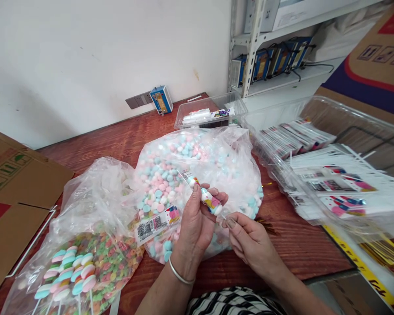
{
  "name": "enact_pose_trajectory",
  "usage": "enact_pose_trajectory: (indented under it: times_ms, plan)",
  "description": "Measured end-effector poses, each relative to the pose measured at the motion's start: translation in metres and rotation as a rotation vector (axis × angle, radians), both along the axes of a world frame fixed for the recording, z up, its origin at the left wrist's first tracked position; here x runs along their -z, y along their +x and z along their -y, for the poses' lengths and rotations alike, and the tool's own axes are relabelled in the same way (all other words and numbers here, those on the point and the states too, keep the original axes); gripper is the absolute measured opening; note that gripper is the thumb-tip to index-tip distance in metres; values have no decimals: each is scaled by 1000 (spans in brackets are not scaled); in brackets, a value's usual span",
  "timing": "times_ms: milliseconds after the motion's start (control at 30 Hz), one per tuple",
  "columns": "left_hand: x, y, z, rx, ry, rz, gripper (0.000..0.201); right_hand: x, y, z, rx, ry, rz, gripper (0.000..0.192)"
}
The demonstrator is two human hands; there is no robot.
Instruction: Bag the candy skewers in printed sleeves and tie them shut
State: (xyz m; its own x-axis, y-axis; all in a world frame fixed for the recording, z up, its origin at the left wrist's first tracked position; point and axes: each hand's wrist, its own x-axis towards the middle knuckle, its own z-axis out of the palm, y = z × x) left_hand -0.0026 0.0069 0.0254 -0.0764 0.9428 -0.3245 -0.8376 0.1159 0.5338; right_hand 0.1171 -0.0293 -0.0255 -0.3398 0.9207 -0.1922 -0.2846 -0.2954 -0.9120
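While the left hand [197,218] grips a candy stick [206,197] over the candy bag [197,175] mid-table, the right hand [249,240] pinches its thin stem [226,216], apparently steadying it; finished sticks [68,273] lie near the front left corner.

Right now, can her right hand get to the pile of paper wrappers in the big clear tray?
Probably yes: the right hand pinches only a thin stick, and bare table lies between it and the open-topped clear tray of wrappers.

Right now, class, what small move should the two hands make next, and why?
Probably the right hand pinches the wrapper's open end shut: the left hand holds a clear narrow wrapper of pastel round candies, and the right fingertips sit at its lower end.
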Motion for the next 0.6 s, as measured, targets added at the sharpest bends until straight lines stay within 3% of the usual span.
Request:
enact_pose_trajectory:
  times_ms: [100, 200, 300, 400, 533, 600]
  plan:
    - [2, 5, 3, -7, 25, -22, 20, -4, -6, 0, -21, -148, -198, 34]
    - [7, 8, 7, 84, 50, -69, 24, -8, -8, -2, 4, -135, -211, 33]
    - [9, 4, 6, 104, 86, -99, 30, -7, -6, -3, 5, -52, -106, 35]
    - [6, -3, -2, -15, 135, -113, 33, -4, -2, -3, 31, 110, 103, 35]
    - [-1, -7, -11, -66, 161, -111, 18, -3, 2, -4, 176, 407, 451, 27]
    - [-2, -7, -11, -75, 163, -94, 13, -4, 3, -5, 146, 347, 383, 26]
